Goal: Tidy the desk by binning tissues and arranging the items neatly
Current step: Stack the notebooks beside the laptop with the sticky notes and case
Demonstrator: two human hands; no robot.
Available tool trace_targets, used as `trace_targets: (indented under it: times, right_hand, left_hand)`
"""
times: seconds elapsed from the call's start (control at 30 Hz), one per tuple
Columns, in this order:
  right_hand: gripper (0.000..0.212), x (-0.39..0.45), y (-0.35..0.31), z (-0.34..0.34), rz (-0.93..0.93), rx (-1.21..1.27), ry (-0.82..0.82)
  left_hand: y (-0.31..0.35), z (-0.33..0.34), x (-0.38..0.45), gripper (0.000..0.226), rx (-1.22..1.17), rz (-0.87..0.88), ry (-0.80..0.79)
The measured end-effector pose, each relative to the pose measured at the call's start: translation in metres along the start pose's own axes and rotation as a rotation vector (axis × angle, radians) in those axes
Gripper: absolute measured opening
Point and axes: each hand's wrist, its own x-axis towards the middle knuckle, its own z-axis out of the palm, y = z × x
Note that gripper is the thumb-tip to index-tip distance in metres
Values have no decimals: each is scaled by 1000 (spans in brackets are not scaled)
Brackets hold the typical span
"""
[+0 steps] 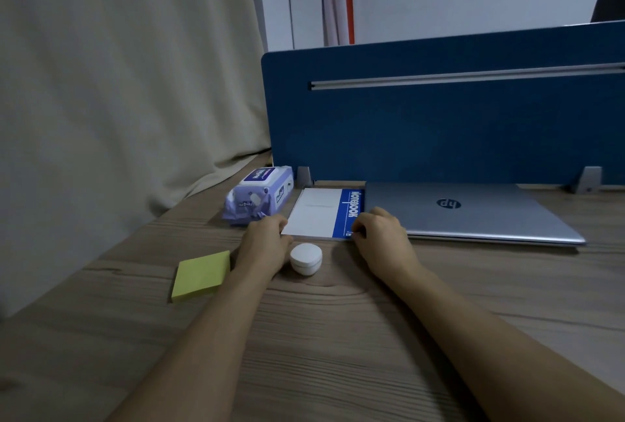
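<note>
Bare forearms stretch across the wooden desk [338,337]; left hand [265,242] and right hand [380,232], each grip pinched on a near corner of the notebook [321,213], apparently squaring it against the HP laptop [473,212] at three o'clock.

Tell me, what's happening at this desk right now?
A person is straightening up. Both hands are on the near corners of a notepad: left hand, right hand. It lies flat beside a closed laptop. A wipes pack, a small white jar and yellow sticky notes sit nearby.
</note>
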Motion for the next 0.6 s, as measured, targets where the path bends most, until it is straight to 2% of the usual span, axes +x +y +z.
trace_targets:
  times: [0.1,0.2,0.33,0.4,0.47,0.6]
  right_hand:
    - [12,-6,-4,-5,-8,52,18]
    - [11,-17,-10,-12,-14,164,5]
    - [22,-35,-23,-17,22,346,-165]
    - [35,-44,-32,-17,26,360,-235]
    - [50,-52,-41,-16,32,356,-276]
    - [60,-64,-50,-16,43,346,-264]
  left_hand:
    - [1,-9,-12,31,-54,1,-9]
    - [-3,-27,-29,38,-72,64,-23]
    - [-24,-60,-55,45,-58,117,31]
    - [-42,-75,-67,49,-45,80,77]
    - [-65,-89,-80,64,-33,-22,49]
    - [-97,-102,-93,110,56,-146,-116]
